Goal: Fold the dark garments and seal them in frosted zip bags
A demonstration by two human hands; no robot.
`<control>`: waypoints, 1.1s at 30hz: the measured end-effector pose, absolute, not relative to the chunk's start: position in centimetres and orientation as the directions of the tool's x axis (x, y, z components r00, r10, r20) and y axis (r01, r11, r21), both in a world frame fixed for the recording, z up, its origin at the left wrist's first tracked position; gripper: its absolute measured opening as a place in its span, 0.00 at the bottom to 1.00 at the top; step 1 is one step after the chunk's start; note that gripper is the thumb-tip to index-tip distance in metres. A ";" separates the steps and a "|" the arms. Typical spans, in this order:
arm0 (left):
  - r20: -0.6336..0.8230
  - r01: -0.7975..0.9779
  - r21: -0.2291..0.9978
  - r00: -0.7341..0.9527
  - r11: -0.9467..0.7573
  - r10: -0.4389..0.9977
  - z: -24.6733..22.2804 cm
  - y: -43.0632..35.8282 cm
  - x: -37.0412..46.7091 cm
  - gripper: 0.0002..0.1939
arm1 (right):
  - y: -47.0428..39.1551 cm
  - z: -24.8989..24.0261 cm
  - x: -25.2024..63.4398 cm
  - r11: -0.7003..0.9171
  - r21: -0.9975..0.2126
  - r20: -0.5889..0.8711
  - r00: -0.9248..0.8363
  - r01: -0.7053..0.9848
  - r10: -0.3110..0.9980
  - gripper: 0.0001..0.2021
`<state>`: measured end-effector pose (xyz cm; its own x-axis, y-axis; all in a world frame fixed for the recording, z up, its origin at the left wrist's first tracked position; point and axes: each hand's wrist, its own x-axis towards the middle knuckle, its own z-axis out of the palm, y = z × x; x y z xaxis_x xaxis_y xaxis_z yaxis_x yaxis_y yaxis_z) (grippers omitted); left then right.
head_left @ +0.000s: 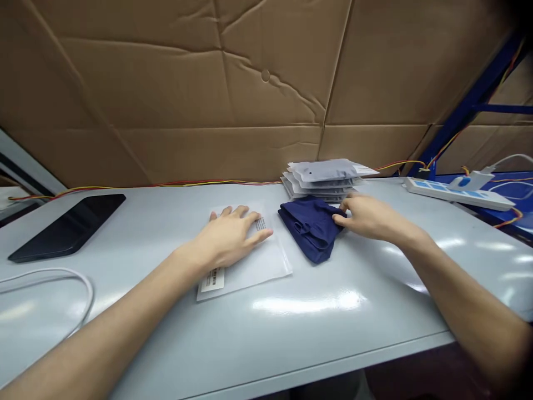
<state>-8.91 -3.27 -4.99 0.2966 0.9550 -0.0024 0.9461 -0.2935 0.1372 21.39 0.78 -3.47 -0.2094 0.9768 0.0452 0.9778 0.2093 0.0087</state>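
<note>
My left hand (233,236) lies flat with spread fingers on a frosted plastic bag (258,261), which has a white label (213,279) at its lower left corner and small print near my fingertips. To the right, a folded navy blue cloth garment (310,228) rests on the table. My right hand (366,215) pinches the garment's right edge between thumb and fingers. Just behind the garment stands a stack of filled plastic bags (320,172), the top one holding something dark grey.
A black tablet-like device (69,225) lies at the left, with a white cable (79,275) in front of it. A white power strip (458,191) with a plug sits at the right edge. Cardboard (208,94) walls off the back, with thin red and yellow wires (187,182) along its foot.
</note>
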 end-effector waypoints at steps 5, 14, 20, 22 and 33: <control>0.075 0.958 0.045 0.279 -0.283 0.957 -4.7 -3.1 -8.7 0.29 | -0.8 -3.7 19.0 0.404 -0.215 0.333 -0.322 0.889 0.886 0.15; 0.085 0.960 0.029 0.275 -0.279 0.958 -5.2 -2.6 -8.6 0.27 | -3.4 -4.3 15.1 0.413 -0.156 0.168 -0.388 0.897 0.906 0.25; 0.097 0.953 0.007 0.302 -0.304 0.948 -5.2 -2.6 -8.9 0.24 | -3.0 -3.9 14.4 0.326 -0.078 0.127 -0.315 0.942 0.941 0.17; 0.090 0.951 0.011 0.305 -0.307 0.948 -5.2 -2.6 -9.0 0.24 | -3.1 -3.7 13.9 0.310 -0.033 0.115 -0.304 0.950 0.946 0.15; 0.155 0.936 0.046 0.339 -0.350 0.928 -5.5 -2.3 -9.7 0.23 | -2.4 -3.0 11.0 0.349 -0.034 0.072 -0.346 0.936 0.935 0.13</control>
<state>-9.73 -2.28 -5.48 0.3393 0.9278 0.1552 0.9357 -0.3499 0.0457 10.99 -2.38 -2.97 -0.3463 0.9354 0.0715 0.9364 0.3493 -0.0342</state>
